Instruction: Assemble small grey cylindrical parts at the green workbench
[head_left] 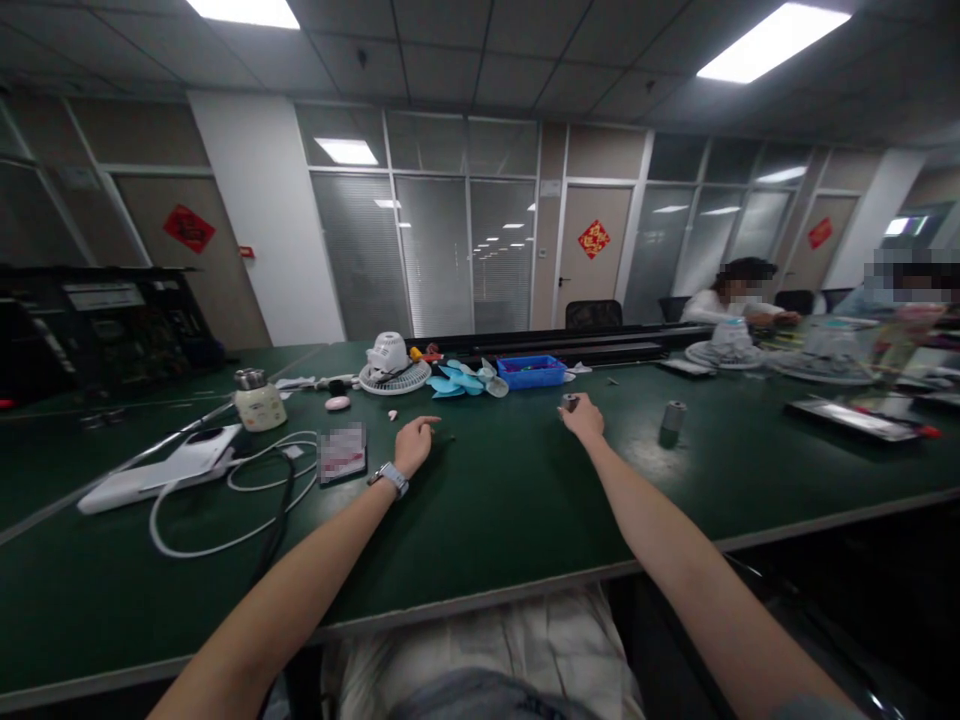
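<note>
My right hand [584, 417] is closed round a small grey metal cylinder [570, 402] above the green table. A similar grey metal cylinder [673, 416] stands upright to its right, apart from the hand. My left hand [415, 443], with a watch [393, 480] on the wrist, hovers at or just over the tabletop. Its fingers are apart, the index finger pointing right, and nothing shows in them. A tiny dark piece [452, 437], too small to name, lies just right of it. Blue fan blades [459, 380] and a blue tray [532, 373] lie beyond both hands.
A white fan part [394, 370] sits at the back. To the left are a jar-like bottle [259, 402], a white power bank [165, 470], looped cables [225, 550] and a phone-sized object [343, 455]. Co-workers [731, 295] sit at the right near further fan parts and a flat tray [859, 420].
</note>
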